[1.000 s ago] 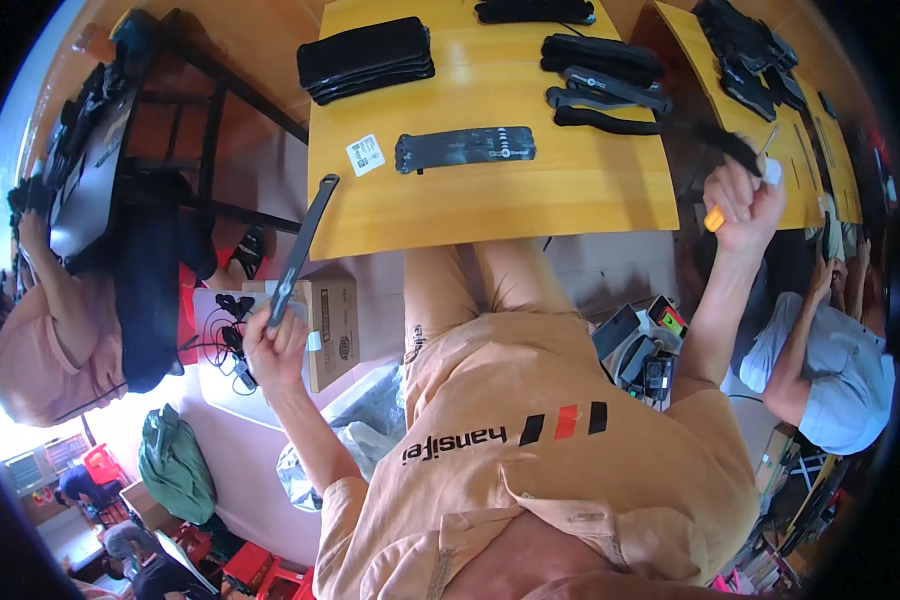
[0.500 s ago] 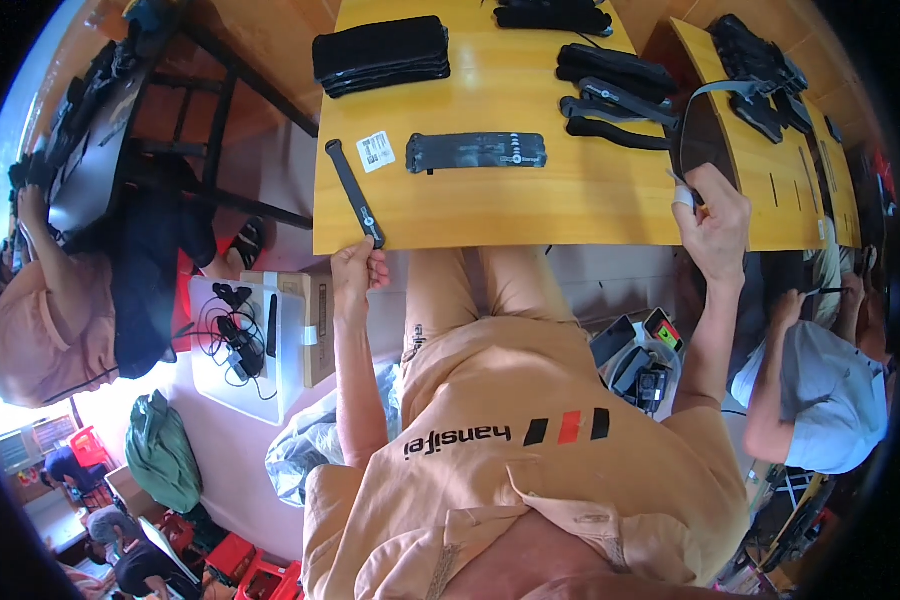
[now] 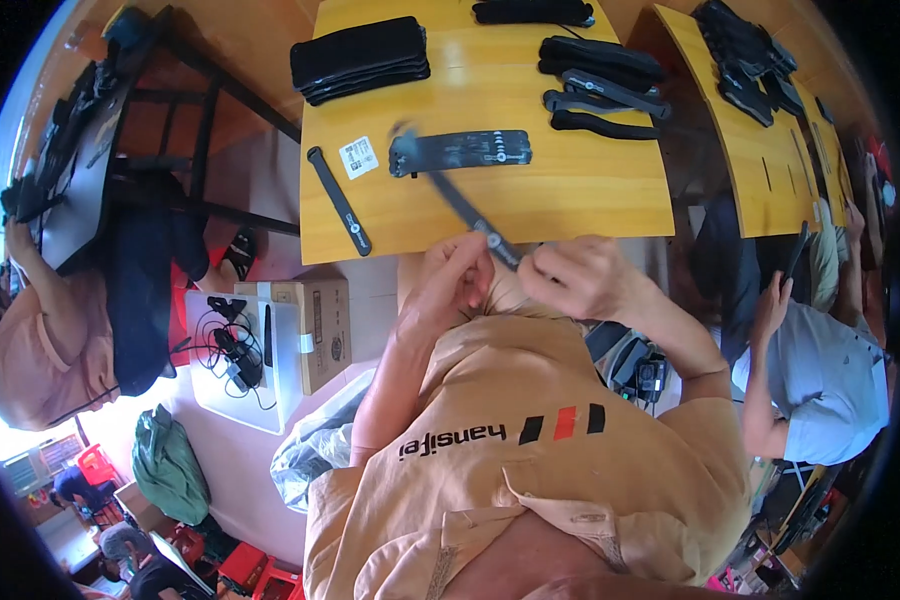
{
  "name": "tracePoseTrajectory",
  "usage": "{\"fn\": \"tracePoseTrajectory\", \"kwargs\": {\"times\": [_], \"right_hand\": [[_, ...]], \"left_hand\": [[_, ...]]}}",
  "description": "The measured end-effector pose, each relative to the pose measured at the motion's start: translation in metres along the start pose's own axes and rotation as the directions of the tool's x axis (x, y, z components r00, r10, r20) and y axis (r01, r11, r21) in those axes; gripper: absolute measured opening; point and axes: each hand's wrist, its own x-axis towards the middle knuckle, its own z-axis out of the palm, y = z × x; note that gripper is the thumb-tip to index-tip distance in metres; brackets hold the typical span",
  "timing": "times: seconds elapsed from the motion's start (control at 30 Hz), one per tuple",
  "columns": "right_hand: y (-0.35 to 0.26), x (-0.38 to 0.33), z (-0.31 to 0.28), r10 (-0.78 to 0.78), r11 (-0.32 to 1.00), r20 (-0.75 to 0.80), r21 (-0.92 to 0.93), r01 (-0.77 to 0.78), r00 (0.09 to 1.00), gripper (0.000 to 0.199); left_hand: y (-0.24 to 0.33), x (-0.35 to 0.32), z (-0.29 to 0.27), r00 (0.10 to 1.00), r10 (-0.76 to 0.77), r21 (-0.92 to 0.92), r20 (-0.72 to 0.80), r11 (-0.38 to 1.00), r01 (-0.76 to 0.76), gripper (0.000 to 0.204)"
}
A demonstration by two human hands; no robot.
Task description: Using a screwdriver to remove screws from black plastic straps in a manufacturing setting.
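A black strap (image 3: pixel 459 208) with a pale printed mark rises from between my hands, its far end blurred above the table. My right hand (image 3: pixel 585 280) is closed around its near end. My left hand (image 3: pixel 458 272), fingers curled, pinches at the strap's edge just beside it. Behind the strap lies a flat black packet (image 3: pixel 470 152) in clear plastic. A second black strap (image 3: pixel 338 202) rests on the table to the left, next to a white printed label (image 3: pixel 358 157).
The yellow wooden table (image 3: pixel 590 205) carries a black stack (image 3: pixel 360 60) at back left and several black straps (image 3: pixel 605 90) at right. A clear box of cables (image 3: pixel 235 350) and a cardboard box (image 3: pixel 325 335) stand lower left. Another person (image 3: pixel 820 360) works at right.
My right hand has come in from the right edge to the middle with the strap. My left hand has left the lying strap and moved right to meet it.
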Motion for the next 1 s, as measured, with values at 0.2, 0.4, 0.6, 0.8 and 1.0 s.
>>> {"fn": "tracePoseTrajectory", "kwargs": {"times": [0.2,0.4,0.6,0.8,1.0], "right_hand": [[0.0,-0.018,0.021,0.284,0.867,0.039,0.416,-0.274,0.958,0.023],[-0.011,-0.007,0.056,0.816,-0.009,0.294,0.868,-0.496,0.499,0.022],[-0.01,-0.01,0.066,0.722,-0.507,0.598,0.799,-0.324,0.347,0.013],[0.007,-0.025,0.067,0.788,-0.392,0.547,0.8,-0.455,0.283,0.008],[0.036,-0.029,0.078,0.818,-0.355,0.523,0.788,-0.504,0.241,0.008]], "left_hand": [[-0.01,0.013,0.001,0.942,0.167,0.212,-0.291,0.971,-0.107,0.014],[-0.017,0.027,0.003,0.834,0.313,0.15,-0.453,0.95,-0.275,0.015],[-0.028,0.032,0.001,0.83,0.325,-0.019,-0.452,0.927,-0.374,0.013],[-0.006,0.027,-0.045,0.773,0.373,-0.129,-0.513,0.857,-0.5,0.014],[0.014,0.03,-0.079,0.724,0.427,0.205,-0.542,0.903,-0.378,0.013]]}}
